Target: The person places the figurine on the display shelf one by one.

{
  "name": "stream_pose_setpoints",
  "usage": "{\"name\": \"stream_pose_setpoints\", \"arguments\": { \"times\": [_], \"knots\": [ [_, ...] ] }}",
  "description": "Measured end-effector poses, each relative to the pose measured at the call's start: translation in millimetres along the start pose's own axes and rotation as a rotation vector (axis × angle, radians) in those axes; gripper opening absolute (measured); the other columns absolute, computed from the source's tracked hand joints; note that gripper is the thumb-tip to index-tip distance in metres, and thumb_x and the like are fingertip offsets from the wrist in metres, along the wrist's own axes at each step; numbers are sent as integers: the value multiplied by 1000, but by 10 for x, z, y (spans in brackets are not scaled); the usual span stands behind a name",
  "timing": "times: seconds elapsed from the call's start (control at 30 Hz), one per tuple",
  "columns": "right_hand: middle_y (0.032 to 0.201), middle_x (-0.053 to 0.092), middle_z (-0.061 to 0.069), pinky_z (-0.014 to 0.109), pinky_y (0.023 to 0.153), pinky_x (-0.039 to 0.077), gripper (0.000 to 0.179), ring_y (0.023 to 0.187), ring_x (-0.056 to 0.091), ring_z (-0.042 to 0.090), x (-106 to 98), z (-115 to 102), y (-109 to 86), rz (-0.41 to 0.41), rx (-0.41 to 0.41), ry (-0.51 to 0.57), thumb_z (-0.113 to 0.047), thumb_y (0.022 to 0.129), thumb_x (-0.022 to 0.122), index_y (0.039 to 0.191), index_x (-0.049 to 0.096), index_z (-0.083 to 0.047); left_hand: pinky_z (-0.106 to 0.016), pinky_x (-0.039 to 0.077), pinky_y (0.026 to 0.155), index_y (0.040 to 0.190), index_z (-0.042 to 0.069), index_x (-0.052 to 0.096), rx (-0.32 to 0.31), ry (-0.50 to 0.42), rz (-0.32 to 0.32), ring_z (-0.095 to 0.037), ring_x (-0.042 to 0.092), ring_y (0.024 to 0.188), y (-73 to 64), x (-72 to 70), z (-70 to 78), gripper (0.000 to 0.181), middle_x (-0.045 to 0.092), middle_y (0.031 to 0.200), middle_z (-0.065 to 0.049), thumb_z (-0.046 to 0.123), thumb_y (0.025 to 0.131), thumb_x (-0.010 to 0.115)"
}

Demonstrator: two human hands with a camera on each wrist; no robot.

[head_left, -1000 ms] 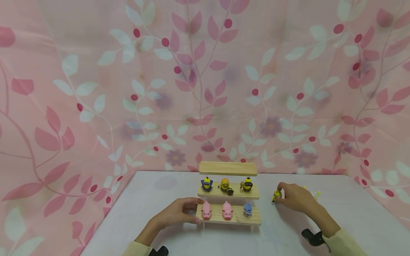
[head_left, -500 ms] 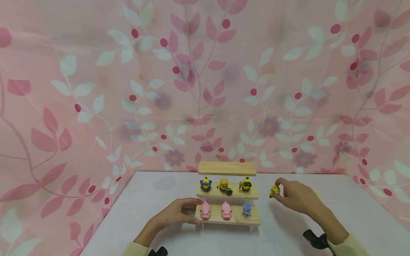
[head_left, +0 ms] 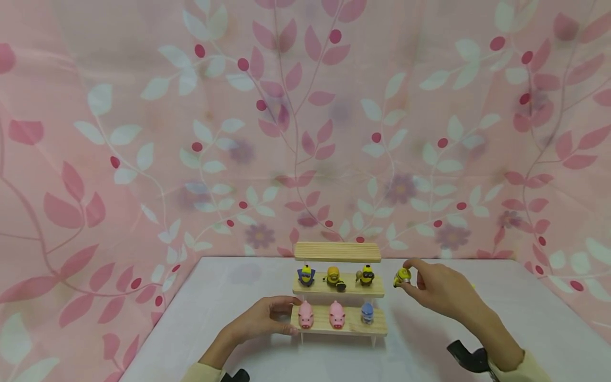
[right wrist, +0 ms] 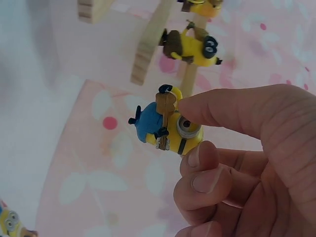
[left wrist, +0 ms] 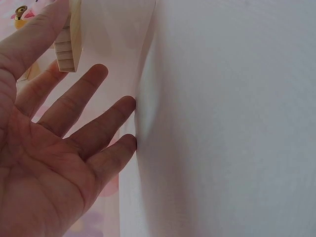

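My left hand (head_left: 267, 318) grips the left end of the three-tier wooden display shelf (head_left: 352, 322), at its lowest board. In the left wrist view the thumb and index finger lie on either side of the board end (left wrist: 68, 49); the other fingers are spread. With thumb and fingertips, my right hand (head_left: 441, 286) pinches a yellow Minion figurine (right wrist: 170, 121), in blue overalls with a small brown guitar, above the table right of the shelf. Two pink pigs (head_left: 337, 315) and a blue figurine (head_left: 367, 313) stand on the lowest board.
Three Minion figurines (head_left: 333, 276) line the middle board; the top board (head_left: 337, 252) is bare. Another Minion figurine (right wrist: 12, 222) shows at the lower left of the right wrist view. A floral pink curtain (head_left: 305, 132) hangs behind the white table (head_left: 238, 297).
My right hand has lifted the Minion figurine and carried it left toward the shelf. The left hand keeps its grip on the shelf.
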State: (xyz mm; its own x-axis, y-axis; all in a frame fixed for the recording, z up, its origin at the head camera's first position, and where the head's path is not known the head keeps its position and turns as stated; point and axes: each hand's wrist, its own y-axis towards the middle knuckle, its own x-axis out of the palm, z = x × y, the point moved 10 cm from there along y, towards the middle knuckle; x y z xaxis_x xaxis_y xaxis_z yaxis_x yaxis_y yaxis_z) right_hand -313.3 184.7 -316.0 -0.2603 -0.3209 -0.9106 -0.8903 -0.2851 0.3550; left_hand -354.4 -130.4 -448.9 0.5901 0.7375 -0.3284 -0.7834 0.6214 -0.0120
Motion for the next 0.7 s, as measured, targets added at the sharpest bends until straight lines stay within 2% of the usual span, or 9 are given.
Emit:
{"name": "stream_pose_setpoints", "arguments": {
  "times": [0.27,0.7],
  "knots": [
    [64,45,-14,23,44,35,35,50,38,2,-154,-218,56,65,-41,-5,-32,85,78,112,64,-14,-54,41,103,129,18,63,-8,5,5,-22,59,118,-5,-6,-15,54,64,129,-4,22,79,85],
    [63,46,-14,23,44,35,37,50,40,4,-312,-658,296,74,-88,29,-33,86,78,115,64,-14,-54,40,103,129,19,63,5,18,5,-23,58,119,0,-8,-2,53,63,130,-4,21,80,84]
  ]
}}
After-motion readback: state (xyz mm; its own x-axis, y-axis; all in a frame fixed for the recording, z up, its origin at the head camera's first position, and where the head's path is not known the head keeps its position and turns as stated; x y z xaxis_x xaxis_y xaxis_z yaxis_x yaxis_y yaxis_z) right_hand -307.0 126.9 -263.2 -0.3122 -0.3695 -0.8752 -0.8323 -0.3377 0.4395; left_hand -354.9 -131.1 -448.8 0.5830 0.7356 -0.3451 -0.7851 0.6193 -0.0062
